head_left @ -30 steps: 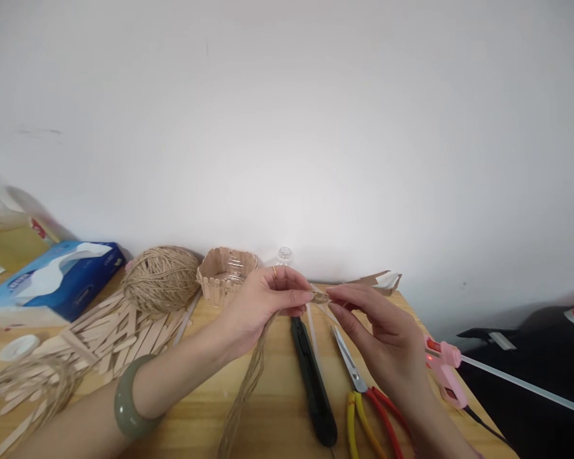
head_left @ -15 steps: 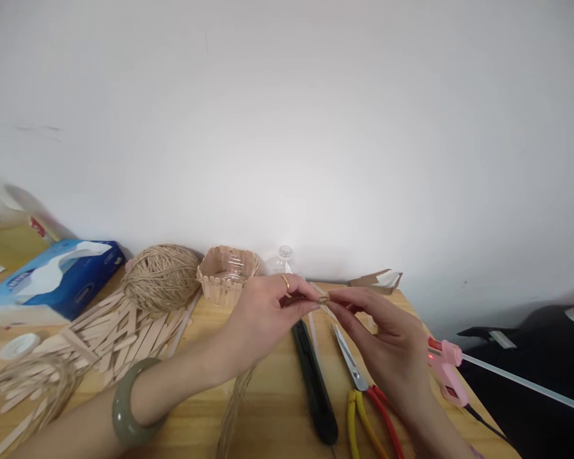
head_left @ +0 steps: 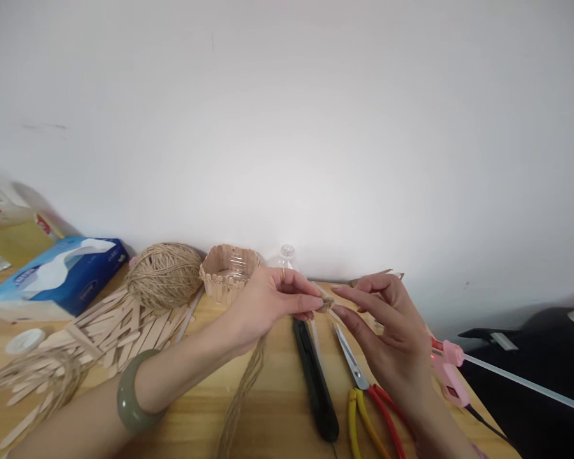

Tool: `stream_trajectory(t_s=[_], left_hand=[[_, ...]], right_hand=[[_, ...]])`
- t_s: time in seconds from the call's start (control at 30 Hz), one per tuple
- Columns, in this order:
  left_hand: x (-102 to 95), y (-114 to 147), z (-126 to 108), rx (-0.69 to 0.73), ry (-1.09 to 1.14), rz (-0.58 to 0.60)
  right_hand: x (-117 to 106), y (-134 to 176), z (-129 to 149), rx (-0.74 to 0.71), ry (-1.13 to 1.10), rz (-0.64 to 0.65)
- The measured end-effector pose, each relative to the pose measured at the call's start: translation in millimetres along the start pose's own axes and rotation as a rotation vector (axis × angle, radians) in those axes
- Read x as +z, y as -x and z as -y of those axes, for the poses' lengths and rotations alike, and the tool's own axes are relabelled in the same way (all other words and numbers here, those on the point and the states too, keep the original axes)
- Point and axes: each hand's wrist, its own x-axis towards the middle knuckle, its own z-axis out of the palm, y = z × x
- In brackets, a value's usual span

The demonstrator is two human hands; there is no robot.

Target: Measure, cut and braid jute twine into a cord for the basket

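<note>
1. The wooden table (head_left: 277, 395) carries everything here, set against a white wall.
2. At its far left stands a clear plastic jug (head_left: 19, 241) with yellow liquid in it.
3. In front of the jug sits a blue tissue box (head_left: 88, 287), a white tissue (head_left: 52, 268) showing along its top.
4. Near the wall, beside the ball of jute twine (head_left: 165, 274), is a basket of craft sticks (head_left: 215, 290); a ridged, clear plastic liner (head_left: 238, 264) shows inside it.
5. A clear bottle (head_left: 286, 256) shows its open neck behind the left hand; its contents are hidden.
6. The left hand (head_left: 268, 303) reaches in from the left, thumb and fingers closed in a pinch.
7. The right hand (head_left: 392, 325) faces it above the scissors (head_left: 356, 376), thumb and index finger parted; whether the thumb touches the cord, I cannot tell.
8. The jute cord (head_left: 326, 304) pokes from the left fingertips toward the right ones, strands hanging below the left hand.
</note>
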Motion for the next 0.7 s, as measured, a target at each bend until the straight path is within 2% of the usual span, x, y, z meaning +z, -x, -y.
stream_trajectory(t_s=[0.27, 0.5, 0.6, 0.7], left_hand=[[-2.7, -0.8, 2.0, -0.056, 0.031, 0.071], [1.0, 1.3, 3.6, -0.011, -0.025, 0.103], [1.7, 2.4, 3.1, 0.005, -0.029, 0.090], [0.4, 2.6, 1.0, -0.020, 0.022, 0.090]], right_hand=[[-0.4, -0.5, 2.2, -0.042, -0.007, 0.024], [0.2, -1.1, 6.3, -0.060, 0.011, -0.017], [-1.7, -0.8, 5.8, -0.019, -0.035, 0.016], [-6.1, 0.3, 1.6, 0.071, -0.203, 0.057]])
